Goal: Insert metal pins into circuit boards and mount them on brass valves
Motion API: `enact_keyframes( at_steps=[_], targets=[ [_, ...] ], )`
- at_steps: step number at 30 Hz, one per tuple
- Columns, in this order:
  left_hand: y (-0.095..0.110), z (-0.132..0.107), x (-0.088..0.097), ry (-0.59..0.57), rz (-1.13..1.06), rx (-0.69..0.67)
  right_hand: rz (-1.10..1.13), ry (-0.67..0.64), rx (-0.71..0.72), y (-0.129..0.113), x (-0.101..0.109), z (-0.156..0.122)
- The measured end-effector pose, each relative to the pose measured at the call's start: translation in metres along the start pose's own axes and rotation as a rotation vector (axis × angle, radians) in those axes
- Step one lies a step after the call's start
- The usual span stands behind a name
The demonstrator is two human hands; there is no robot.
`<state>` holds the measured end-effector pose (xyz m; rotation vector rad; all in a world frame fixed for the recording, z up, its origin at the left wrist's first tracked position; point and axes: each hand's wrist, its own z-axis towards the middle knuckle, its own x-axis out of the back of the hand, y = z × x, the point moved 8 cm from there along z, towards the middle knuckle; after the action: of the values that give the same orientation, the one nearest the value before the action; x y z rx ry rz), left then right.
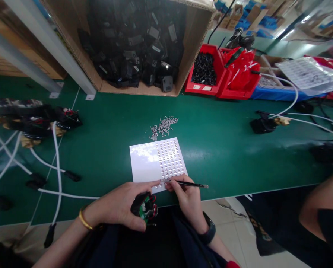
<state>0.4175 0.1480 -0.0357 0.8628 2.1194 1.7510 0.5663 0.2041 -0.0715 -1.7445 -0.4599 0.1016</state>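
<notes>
My left hand (124,203) is closed around a small black housing with a green circuit board (146,209) and red wires. Its index finger stretches out onto a white sheet (144,163) bearing rows of small clear round dots. In my right hand (187,193) is a pair of dark tweezers (193,183), pinched between thumb and fingers. The tweezers' tip meets the sheet's lower edge, close to my left fingertip; whether a dot is between the tips is too small to tell. Beyond the sheet lies a loose pile of small screws (165,126).
At the back stands a cardboard box (110,87) of black parts, beside red bins (202,89). Black units with white cables (59,163) lie at left; another black unit (263,124) lies at right. A metal post (68,52) rises at back left. Another person's arm (323,193) is at right.
</notes>
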Motion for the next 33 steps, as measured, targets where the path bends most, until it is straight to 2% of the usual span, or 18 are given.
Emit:
enact_keyframes(
  at_steps=[8,12,14,16,19,21,24,27,30,33],
  targets=[
    [-0.003,-0.001,0.002,0.014,-0.056,0.029,0.022,-0.009,-0.013,0.0,-0.002,0.0],
    [-0.015,-0.007,0.004,0.083,-0.196,0.034,0.084,0.026,-0.031,0.004,-0.003,-0.001],
    [-0.021,-0.014,0.014,0.222,-0.329,0.011,0.11,0.036,-0.023,0.005,-0.003,-0.003],
    [-0.024,-0.024,0.034,0.458,-0.407,-0.046,0.16,0.044,-0.027,0.007,0.0,-0.005],
    [-0.017,-0.039,0.06,0.804,-0.301,-0.115,0.233,0.083,-0.073,0.013,0.007,-0.003],
    [-0.011,-0.039,0.067,0.913,-0.189,-0.114,0.352,0.134,-0.113,0.012,0.013,0.004],
    [-0.008,-0.024,0.068,0.958,-0.077,-0.139,0.627,0.121,-0.151,-0.007,0.006,0.024],
    [-0.014,-0.009,0.066,0.966,-0.055,-0.185,0.839,-0.034,-0.211,-0.035,-0.02,0.041],
    [-0.023,-0.003,0.066,0.967,-0.051,-0.189,0.905,-0.115,-0.265,-0.047,-0.042,0.048],
    [-0.025,-0.004,0.067,0.958,-0.011,-0.165,0.87,-0.084,-0.231,-0.049,-0.046,0.049]
  ],
)
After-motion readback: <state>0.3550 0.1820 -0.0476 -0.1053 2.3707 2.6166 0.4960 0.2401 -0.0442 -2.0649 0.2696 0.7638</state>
